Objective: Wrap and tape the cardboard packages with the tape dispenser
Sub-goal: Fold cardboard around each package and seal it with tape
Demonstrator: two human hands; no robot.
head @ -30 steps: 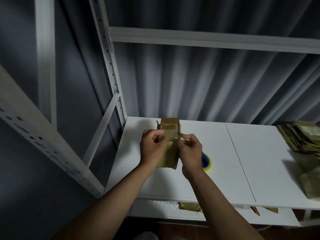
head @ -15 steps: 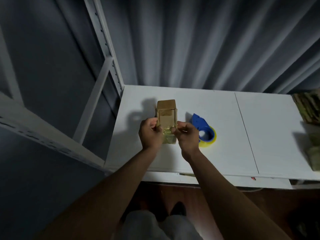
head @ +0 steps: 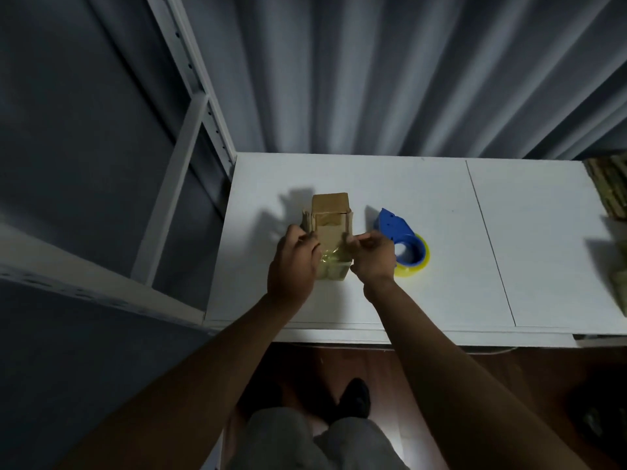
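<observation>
1. The cardboard package [head: 330, 228] is lying on the white surface [head: 441, 290] near its left end, long axis running from the person toward the curtain.
2. The left hand [head: 293, 262] is gripping its left side.
3. The right hand [head: 371, 254] is pinching its right edge.
4. The blue tape dispenser [head: 402, 240] is sitting just right of that hand, with bare surface lying open beyond it.
</observation>
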